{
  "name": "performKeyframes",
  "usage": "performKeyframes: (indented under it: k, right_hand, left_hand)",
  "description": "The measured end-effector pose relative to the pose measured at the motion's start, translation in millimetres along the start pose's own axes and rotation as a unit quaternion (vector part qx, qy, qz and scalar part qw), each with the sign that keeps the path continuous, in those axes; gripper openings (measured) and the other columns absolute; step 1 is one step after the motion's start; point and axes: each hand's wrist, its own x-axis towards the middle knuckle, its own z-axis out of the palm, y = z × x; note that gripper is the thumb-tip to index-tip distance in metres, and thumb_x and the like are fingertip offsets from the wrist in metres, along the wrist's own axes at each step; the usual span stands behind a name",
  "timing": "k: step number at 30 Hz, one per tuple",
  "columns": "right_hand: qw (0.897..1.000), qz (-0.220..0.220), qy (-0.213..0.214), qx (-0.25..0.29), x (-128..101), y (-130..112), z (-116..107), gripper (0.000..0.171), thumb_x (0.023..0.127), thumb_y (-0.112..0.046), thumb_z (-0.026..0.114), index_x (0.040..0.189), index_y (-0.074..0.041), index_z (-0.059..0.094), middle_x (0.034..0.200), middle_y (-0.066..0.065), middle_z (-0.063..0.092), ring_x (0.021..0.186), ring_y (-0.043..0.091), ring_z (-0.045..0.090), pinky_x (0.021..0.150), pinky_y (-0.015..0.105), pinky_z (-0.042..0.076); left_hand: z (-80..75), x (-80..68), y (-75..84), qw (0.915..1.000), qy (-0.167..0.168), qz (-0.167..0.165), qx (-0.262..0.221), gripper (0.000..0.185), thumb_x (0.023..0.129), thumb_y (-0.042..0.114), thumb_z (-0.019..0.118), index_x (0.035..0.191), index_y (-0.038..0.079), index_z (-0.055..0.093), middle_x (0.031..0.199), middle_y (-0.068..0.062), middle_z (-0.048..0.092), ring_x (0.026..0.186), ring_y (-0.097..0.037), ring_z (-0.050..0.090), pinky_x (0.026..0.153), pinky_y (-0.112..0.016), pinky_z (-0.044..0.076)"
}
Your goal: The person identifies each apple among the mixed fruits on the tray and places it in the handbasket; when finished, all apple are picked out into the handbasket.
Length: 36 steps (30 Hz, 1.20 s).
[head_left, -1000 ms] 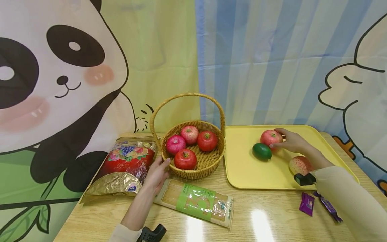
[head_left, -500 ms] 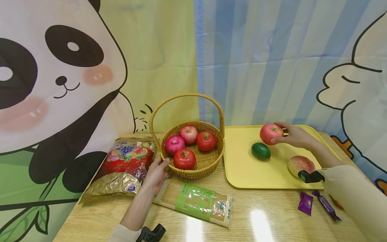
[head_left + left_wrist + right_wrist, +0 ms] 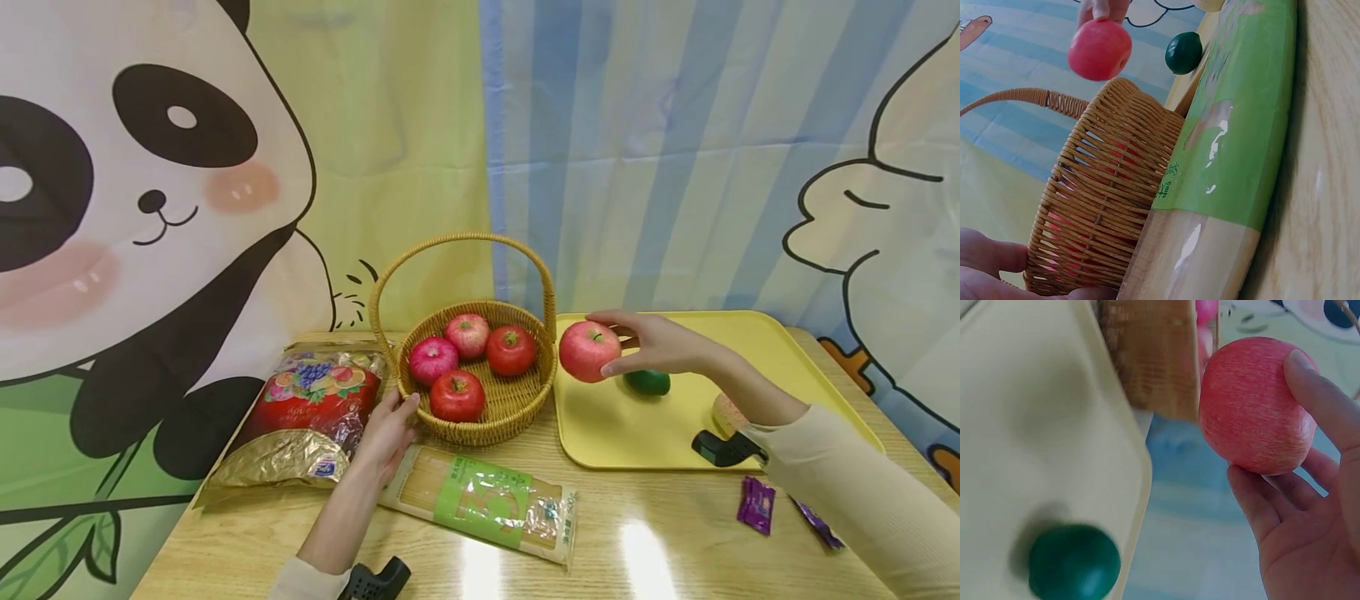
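Observation:
A pinkish-red apple (image 3: 589, 352) is held in the air by my right hand (image 3: 660, 343), thumb on one side and fingers on the other. It hangs over the left edge of the yellow tray, close to the wicker basket (image 3: 517, 408). In the right wrist view the grip on the apple (image 3: 1254, 406) shows plainly, above the tray. My left hand (image 3: 390, 433) grips the basket's near left rim, with the thumb over the edge. Inside the basket sit several red and pink apples (image 3: 458, 395). The left wrist view shows the thumb (image 3: 1007, 256) against the wicker.
On the yellow tray (image 3: 615, 442) lie a dark green fruit (image 3: 647, 382) and a speckled peach (image 3: 727, 414), partly behind the right arm. A noodle pack (image 3: 480, 504) lies before the basket, a candy bag (image 3: 307, 408) left of it. Purple-wrapped candies (image 3: 756, 505) lie front right.
My right hand has lifted the apple off the tray and carried it left toward the basket. The left hand has stayed at the basket rim.

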Motion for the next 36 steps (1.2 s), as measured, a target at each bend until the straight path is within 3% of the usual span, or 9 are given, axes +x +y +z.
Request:
performKeyframes:
  k: [9,16,24,36]
  right_hand:
    - [0.999,-0.033,-0.028,-0.001,41.6,-33.2,35.8,0.08,0.079,-0.03,0.081,0.145,-0.007,0.041,0.138,0.011,0.053,0.128,0.03,0.052,0.104,0.044,0.051]
    - [0.996,-0.046,-0.04,-0.062,68.3,-42.2,60.2,0.08,0.08,-0.031,0.079,0.146,-0.006,0.041,0.135,0.01,0.056,0.115,0.025,0.059,0.097,0.043,0.054]
    - [0.993,-0.04,-0.065,-0.086,82.0,-39.9,78.5,0.072,0.08,-0.03,0.077,0.141,-0.007,0.046,0.133,0.011,0.057,0.116,0.025,0.058,0.099,0.041,0.053]
    - [0.988,-0.015,-0.098,-0.119,92.6,-42.1,83.2,0.069,0.073,-0.026,0.078,0.134,-0.008,0.051,0.125,0.008,0.061,0.109,0.022,0.06,0.091,0.036,0.054]
  left_hand:
    - [0.0,-0.6,-0.6,1.0,-0.001,0.007,-0.002,0.055,0.105,0.013,0.036,0.155,0.004,0.014,0.159,-0.019,0.022,0.145,-0.034,0.027,0.121,-0.05,0.026]
    - [-0.2,-0.2,-0.6,1.0,-0.002,0.006,0.0,0.055,0.105,0.014,0.037,0.155,0.005,0.015,0.159,-0.018,0.022,0.146,-0.033,0.026,0.121,-0.05,0.027]
    - [0.5,0.0,-0.8,1.0,-0.001,0.007,-0.002,0.054,0.105,0.013,0.036,0.155,0.004,0.016,0.158,-0.019,0.023,0.146,-0.033,0.026,0.121,-0.05,0.026]
    - [0.8,-1.5,0.3,1.0,0.002,0.0,0.005,0.054,0.105,0.014,0.036,0.155,0.004,0.016,0.158,-0.019,0.023,0.146,-0.034,0.025,0.122,-0.05,0.025]
